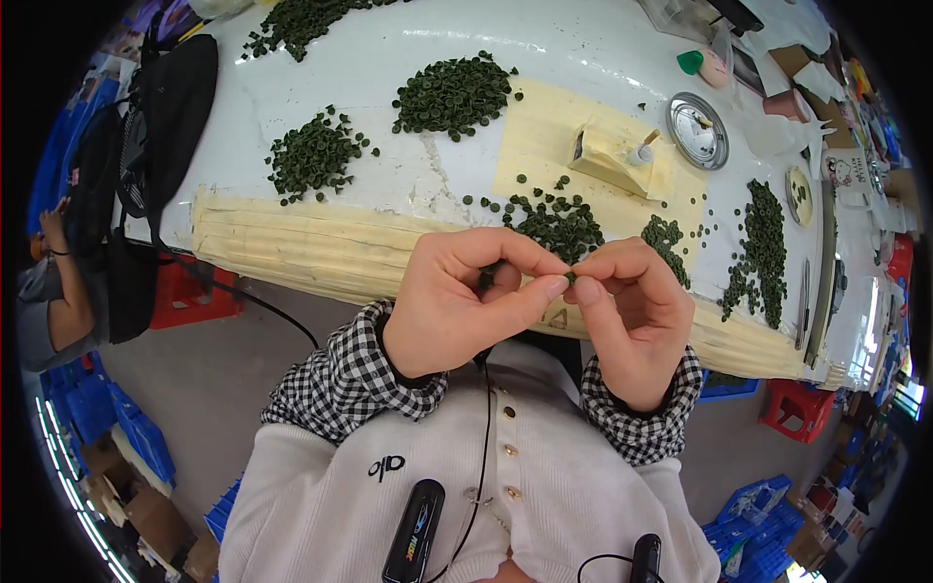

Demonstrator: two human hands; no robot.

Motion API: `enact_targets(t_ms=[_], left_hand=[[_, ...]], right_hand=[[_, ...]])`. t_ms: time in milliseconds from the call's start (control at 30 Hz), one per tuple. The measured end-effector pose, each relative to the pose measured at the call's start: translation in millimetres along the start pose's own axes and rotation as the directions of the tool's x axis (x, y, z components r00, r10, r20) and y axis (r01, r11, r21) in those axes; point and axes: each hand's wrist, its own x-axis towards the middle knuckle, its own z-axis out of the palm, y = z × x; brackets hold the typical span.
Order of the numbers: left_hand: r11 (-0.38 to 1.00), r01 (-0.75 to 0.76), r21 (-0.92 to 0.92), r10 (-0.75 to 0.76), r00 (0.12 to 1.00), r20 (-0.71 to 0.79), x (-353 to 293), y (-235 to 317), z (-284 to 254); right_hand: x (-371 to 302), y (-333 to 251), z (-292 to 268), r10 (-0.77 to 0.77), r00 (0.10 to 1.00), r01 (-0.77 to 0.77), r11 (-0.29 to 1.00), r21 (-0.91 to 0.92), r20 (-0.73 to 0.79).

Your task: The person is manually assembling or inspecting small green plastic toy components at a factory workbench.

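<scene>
In front of my chest, my left hand (pixel 462 296) and my right hand (pixel 637 316) meet fingertip to fingertip. Thumb and forefinger of each hand pinch one tiny dark green round part (pixel 570 278); its exact shape is mostly covered by the fingers. More dark green pieces show dimly in the curl of my left hand. Just beyond my hands, a loose heap of small dark green parts (pixel 559 225) lies near the table's padded edge. A smaller cluster of green parts (pixel 666 238) lies to its right.
Other green heaps lie at the left (pixel 316 155), at the back (pixel 455 95) and at the right (pixel 763 248). A taped block (pixel 622 160) with a stick and a round metal dish (pixel 697 131) stand beyond. A black bag (pixel 180 126) and another person's arm (pixel 73 291) are at the left.
</scene>
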Motion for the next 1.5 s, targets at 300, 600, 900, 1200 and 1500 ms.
enact_targets(t_ms=[300, 600, 900, 1200, 1500], left_hand=[[0.999, -0.032, -0.007, 0.032, 0.999, 0.038, 0.8, -2.0, -1.7], [0.999, -0.027, -0.029, 0.028, 0.999, 0.036, 1.0, -1.3, -2.4], [0.996, 0.011, -0.088, -0.013, 1.0, -0.023, 0.2, 1.1, 1.6], [0.997, 0.0, -0.078, -0.001, 1.0, -0.02, -0.1, -1.6, 0.3], [0.994, -0.034, -0.104, 0.03, 0.999, -0.045, -0.1, -5.2, 1.9]], right_hand=[[-0.7, 1.0, 0.6, 0.042, 0.999, -0.041, 0.997, 0.067, -0.007], [-0.3, 3.8, 4.7, -0.088, 0.995, 0.085, 0.993, -0.087, -0.038], [0.7, 1.8, 6.3, -0.039, 0.997, 0.038, 0.999, -0.023, -0.064], [0.6, 4.3, 6.5, -0.01, 0.999, 0.011, 0.999, 0.045, -0.036], [-0.8, 7.5, 7.2, -0.034, 0.999, 0.034, 0.999, -0.002, -0.034]])
